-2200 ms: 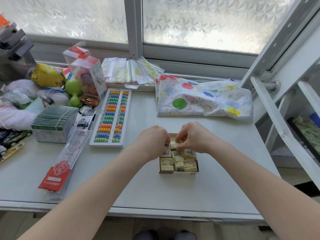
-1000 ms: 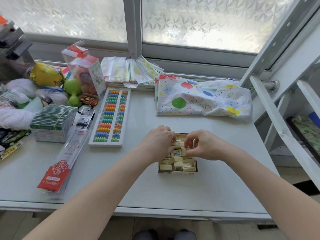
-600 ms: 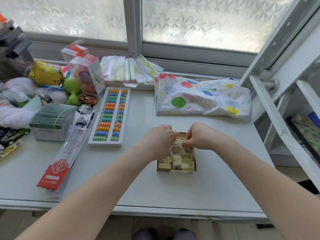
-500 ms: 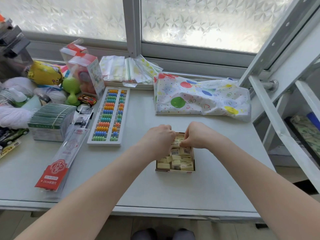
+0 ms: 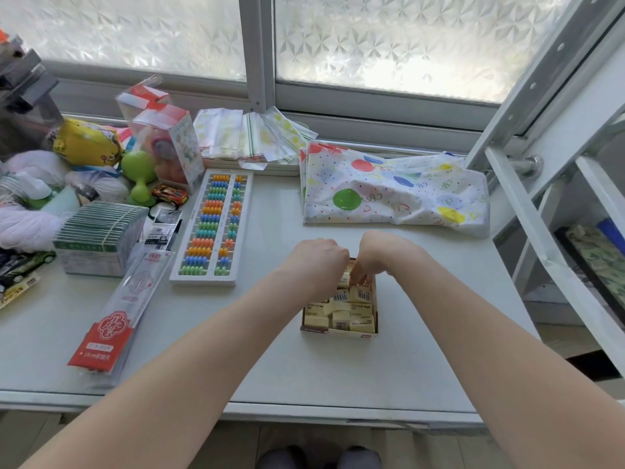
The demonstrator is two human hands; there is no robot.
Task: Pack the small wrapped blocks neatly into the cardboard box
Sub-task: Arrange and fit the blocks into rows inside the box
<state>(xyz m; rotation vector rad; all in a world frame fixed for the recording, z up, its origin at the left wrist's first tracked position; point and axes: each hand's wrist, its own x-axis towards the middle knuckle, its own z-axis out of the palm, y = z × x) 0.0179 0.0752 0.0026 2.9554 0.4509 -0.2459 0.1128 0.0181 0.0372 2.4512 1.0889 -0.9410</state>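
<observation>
Over the cardboard box's (image 5: 338,331) far end, both hands meet: right hand (image 5: 378,255) pinches a wrapped block (image 5: 359,293); left hand's (image 5: 319,265) grip is hidden.

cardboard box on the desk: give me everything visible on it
The cardboard box is small, shallow and open-topped, brown with a pale printed strip along its near wall. It sits flat on the white desk, below the balloon-print bag and right of the abacus. Cream wrapped blocks, some showing barcodes, fill it unevenly, a few tilted. The left hand and right hand cover its far end, fingers curled down among the blocks.
</observation>
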